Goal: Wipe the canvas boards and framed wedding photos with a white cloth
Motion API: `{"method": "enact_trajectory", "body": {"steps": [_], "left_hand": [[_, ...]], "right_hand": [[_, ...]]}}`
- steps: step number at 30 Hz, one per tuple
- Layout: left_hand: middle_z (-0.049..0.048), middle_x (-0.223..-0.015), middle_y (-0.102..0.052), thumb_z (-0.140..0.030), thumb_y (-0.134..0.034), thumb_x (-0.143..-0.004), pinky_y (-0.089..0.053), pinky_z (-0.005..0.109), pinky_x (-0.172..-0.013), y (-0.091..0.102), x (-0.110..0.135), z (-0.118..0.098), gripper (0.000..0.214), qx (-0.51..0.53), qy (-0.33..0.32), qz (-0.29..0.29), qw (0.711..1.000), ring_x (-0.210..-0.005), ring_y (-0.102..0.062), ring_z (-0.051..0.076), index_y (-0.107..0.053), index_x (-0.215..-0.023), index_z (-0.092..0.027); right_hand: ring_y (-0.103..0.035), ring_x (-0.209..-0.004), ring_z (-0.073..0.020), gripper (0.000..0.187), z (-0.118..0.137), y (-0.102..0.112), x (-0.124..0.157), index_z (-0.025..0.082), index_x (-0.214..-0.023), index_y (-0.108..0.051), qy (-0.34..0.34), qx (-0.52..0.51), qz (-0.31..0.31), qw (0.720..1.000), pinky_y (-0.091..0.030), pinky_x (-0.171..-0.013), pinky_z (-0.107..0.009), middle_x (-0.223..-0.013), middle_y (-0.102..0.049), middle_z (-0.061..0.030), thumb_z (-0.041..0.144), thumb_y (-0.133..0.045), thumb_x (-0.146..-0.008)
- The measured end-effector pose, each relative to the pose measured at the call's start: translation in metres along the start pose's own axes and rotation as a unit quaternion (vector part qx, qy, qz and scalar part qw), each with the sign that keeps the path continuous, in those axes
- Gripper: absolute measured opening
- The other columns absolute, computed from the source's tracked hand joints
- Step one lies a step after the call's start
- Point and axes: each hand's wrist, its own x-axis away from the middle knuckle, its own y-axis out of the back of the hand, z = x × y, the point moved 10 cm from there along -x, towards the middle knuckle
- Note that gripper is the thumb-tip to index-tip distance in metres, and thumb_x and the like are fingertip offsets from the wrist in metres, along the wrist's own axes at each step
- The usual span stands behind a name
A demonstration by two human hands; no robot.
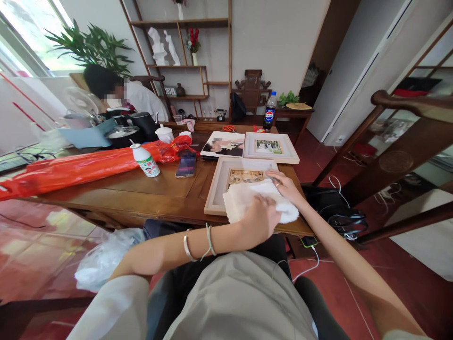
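Note:
A white fluffy cloth (pixel 240 200) lies over the front part of a pale wooden picture frame (pixel 215 191) at the table's front edge. My left hand (pixel 260 217) presses on the cloth, its fingers curled into it. Over the frame's right side, my right hand (pixel 286 185) rests with its fingers stretched out, just behind the cloth. Part of a brownish picture (pixel 244 175) shows inside the frame; the cloth hides the rest. Behind it lie a second pale frame (pixel 290 150) with a small photo and a larger photo print (pixel 222 144).
On the wooden table (pixel 166 198) are a phone (pixel 186 164), a white bottle (pixel 146 161), a long red plastic-wrapped bundle (pixel 85 165), a white lidded cup (pixel 164 134) and a cola bottle (pixel 270 112). Another person (pixel 145 99) sits at the far left. A wooden chair (pixel 389 156) stands right.

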Motion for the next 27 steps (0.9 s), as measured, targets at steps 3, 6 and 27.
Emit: {"method": "enact_trajectory", "body": {"steps": [3,6,27], "left_hand": [[0.0184,-0.113,-0.062,-0.014,-0.046,-0.088,-0.046,0.042,-0.078,-0.016,-0.025,0.031,0.030,0.012,0.072,0.023,0.997,-0.098,-0.059,0.033,-0.067,-0.110,-0.015],[0.0200,-0.112,-0.062,-0.012,-0.046,-0.088,-0.045,0.044,-0.079,-0.028,-0.045,0.065,0.030,0.028,0.118,0.035,0.992,-0.099,-0.059,0.034,-0.065,-0.111,-0.012],[0.0118,-0.118,-0.064,-0.010,-0.050,-0.087,-0.046,0.035,-0.090,-0.037,-0.087,0.140,0.037,0.081,0.066,-0.004,0.995,-0.106,-0.062,0.024,-0.061,-0.121,-0.018]], "right_hand": [[-0.053,-0.126,-0.0253,0.039,0.000,0.000,-0.001,0.024,-0.109,-0.071,0.011,-0.012,0.004,1.000,-0.036,-0.111,-0.047,-0.124,-0.067,-0.0065,0.016,-0.051,-0.076],[-0.053,-0.125,-0.0271,0.036,0.001,-0.001,-0.001,0.023,-0.109,-0.071,0.015,-0.008,0.008,1.000,-0.036,-0.110,-0.048,-0.123,-0.067,-0.0079,0.021,-0.053,-0.078],[-0.052,-0.127,-0.0240,0.043,-0.002,-0.003,-0.001,0.024,-0.110,-0.071,-0.008,0.033,0.006,0.999,-0.033,-0.113,-0.046,-0.125,-0.065,-0.0055,0.012,-0.049,-0.075]]}}
